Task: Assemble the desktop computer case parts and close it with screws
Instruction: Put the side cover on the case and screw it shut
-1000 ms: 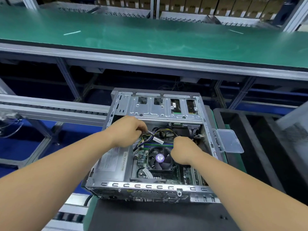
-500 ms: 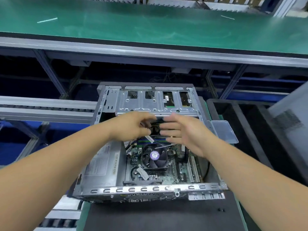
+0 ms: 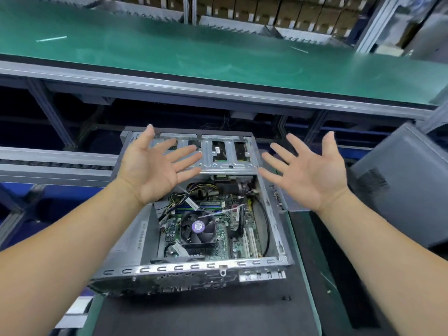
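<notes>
Both hands have lifted out of the computer case (image 3: 191,238) and spread wide. Nearest, two small dark screws (image 3: 286,298) lie on the black mat (image 3: 194,316) beside the open case. Above it, the left hand (image 3: 155,170) and right hand (image 3: 312,173) hover palm-up, fingers splayed, holding nothing, probably signalling the inside work is finished. Farther right leans the grey side panel (image 3: 400,190), within reach for closing.

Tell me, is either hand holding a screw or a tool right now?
No: the left hand and the right hand are both spread open, palms up and holding nothing, above the open computer case.
</notes>
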